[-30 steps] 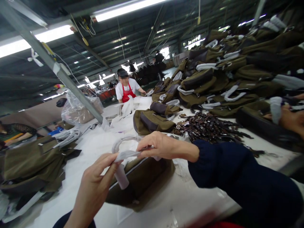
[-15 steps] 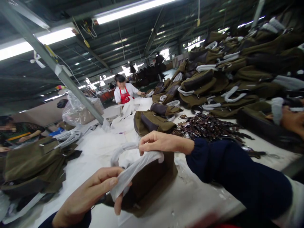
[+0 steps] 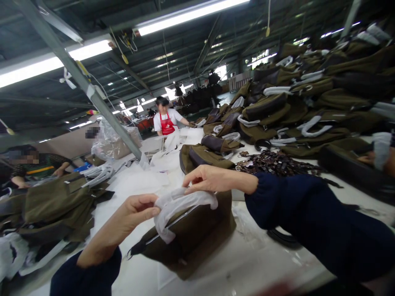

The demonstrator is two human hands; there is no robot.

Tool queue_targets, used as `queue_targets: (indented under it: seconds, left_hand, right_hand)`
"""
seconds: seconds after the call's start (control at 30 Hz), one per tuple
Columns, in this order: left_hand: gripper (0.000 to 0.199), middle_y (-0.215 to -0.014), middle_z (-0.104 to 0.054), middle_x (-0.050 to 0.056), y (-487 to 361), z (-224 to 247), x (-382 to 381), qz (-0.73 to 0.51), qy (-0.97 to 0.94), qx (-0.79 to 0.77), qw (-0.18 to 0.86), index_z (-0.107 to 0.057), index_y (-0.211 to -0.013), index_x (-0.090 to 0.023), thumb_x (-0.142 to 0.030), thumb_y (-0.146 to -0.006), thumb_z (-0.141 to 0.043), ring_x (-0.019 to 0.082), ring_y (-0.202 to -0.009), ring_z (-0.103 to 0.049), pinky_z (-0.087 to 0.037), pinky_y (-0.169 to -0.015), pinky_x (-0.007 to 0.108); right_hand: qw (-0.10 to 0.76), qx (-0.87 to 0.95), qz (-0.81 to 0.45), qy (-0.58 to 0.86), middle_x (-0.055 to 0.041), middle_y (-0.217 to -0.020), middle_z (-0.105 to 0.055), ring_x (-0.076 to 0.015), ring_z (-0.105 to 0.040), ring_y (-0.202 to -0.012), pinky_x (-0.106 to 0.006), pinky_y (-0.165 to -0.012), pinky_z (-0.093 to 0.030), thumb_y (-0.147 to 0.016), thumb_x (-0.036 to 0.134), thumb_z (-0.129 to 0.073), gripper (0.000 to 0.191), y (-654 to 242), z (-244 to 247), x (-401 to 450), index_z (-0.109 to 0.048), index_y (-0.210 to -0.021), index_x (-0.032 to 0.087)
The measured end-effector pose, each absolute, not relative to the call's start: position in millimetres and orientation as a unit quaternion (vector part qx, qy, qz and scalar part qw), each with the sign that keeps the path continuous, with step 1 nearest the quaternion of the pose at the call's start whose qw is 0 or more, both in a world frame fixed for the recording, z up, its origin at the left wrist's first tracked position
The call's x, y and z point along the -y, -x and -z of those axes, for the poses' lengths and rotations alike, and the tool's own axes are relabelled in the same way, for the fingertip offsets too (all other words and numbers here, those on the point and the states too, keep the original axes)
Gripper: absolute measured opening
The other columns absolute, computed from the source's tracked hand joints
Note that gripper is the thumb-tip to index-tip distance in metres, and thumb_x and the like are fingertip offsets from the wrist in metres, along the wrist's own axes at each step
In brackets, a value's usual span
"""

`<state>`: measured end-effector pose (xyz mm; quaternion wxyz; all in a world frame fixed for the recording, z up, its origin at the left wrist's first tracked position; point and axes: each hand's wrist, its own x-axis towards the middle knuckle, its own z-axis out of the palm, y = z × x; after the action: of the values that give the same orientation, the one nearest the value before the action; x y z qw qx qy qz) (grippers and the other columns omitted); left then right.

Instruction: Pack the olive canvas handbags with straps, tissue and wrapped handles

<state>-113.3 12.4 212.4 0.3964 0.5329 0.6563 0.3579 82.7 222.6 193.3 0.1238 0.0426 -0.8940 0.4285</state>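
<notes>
An olive-brown fabric handbag [image 3: 200, 242] with a zipped top stands on the white table in front of me. White tissue-like wrapping covers its handle [image 3: 182, 202], which arches over the zipper. My left hand [image 3: 131, 216] pinches the handle's left side between thumb and fingers. On the far side of the arch, my right hand [image 3: 212, 181] holds the top of the wrapping with bent fingers and thumb. Both hands are closed. Right behind the handbag lies another olive bag [image 3: 206, 158] with a dark panel.
A heap of dark straps with metal fittings [image 3: 274, 162] lies beyond my right forearm. Olive bags [image 3: 327, 94] are piled high at the right; more bags [image 3: 58, 201] lie left. White sheets [image 3: 132, 179] cover the table's left part. Co-workers stand behind, one in a red apron [image 3: 166, 124].
My left fingers have come out from under the handle and moved up to its upper left. The handle now lies lower across the bag's top, showing the zipper. The view has shifted slightly left.
</notes>
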Motion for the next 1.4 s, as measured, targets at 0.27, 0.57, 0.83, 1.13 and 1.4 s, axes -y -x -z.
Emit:
queue_targets:
  seconds: [0.27, 0.57, 0.83, 1.13, 1.4]
  left_hand:
    - [0.012, -0.077, -0.061, 0.000, 93, -196, -23, -0.291, -0.641, -0.710, 0.031, -0.062, -0.080, -0.020, -0.026, -0.089, -0.057, 0.015, -0.070, -0.053, -0.042, -0.066, 0.026]
    - [0.016, -0.089, -0.065, -0.001, 86, -206, -22, -0.462, -0.542, -0.665, 0.225, -0.056, -0.103, -0.023, -0.031, -0.089, -0.060, 0.016, -0.082, -0.061, -0.046, -0.074, 0.027]
    - [0.041, -0.086, -0.069, 0.000, 90, -221, -34, -0.377, -0.551, -0.668, 0.328, -0.064, -0.122, -0.020, -0.040, -0.086, -0.068, 0.017, -0.078, -0.059, -0.045, -0.075, 0.027]
    - [0.034, -0.095, -0.066, 0.000, 85, -224, -37, -0.380, -0.570, -0.648, 0.331, -0.062, -0.116, -0.021, -0.034, -0.086, -0.069, 0.014, -0.079, -0.058, -0.046, -0.070, 0.023]
    - [0.035, -0.073, -0.055, -0.005, 96, -211, -28, -0.325, -0.573, -0.710, 0.250, -0.056, -0.120, -0.022, -0.034, -0.088, -0.064, 0.013, -0.063, -0.054, -0.042, -0.061, 0.024]
  right_hand:
    - [0.238, 0.958, -0.156, -0.046, -0.0010, -0.086, -0.055, -0.0104, -0.047, -0.069, -0.023, -0.060, -0.031, -0.088, 0.021, -0.065, 0.008, -90, -196, -222, -0.063, -0.082, 0.016]
    - [0.324, 0.934, -0.142, 0.058, -0.0004, -0.085, -0.060, -0.0123, -0.048, -0.069, -0.025, -0.060, -0.028, -0.091, 0.025, -0.062, 0.009, -89, -184, -208, -0.058, -0.095, 0.017]
    - [0.197, 0.923, -0.323, -0.069, -0.0029, -0.096, -0.065, -0.0153, -0.055, -0.085, -0.024, -0.074, -0.038, -0.093, 0.046, -0.060, 0.043, -92, -209, -210, -0.063, -0.126, 0.019]
    - [0.139, 0.906, -0.399, -0.036, 0.0059, -0.068, -0.042, -0.0094, -0.038, -0.063, -0.023, -0.055, -0.026, -0.080, 0.057, -0.070, 0.041, -69, -197, -218, -0.056, -0.080, 0.018]
    - [0.236, 0.952, -0.187, 0.054, 0.0043, -0.070, -0.048, -0.0115, -0.040, -0.065, -0.025, -0.059, -0.020, -0.076, 0.052, -0.076, 0.040, -73, -185, -221, -0.053, -0.078, 0.019]
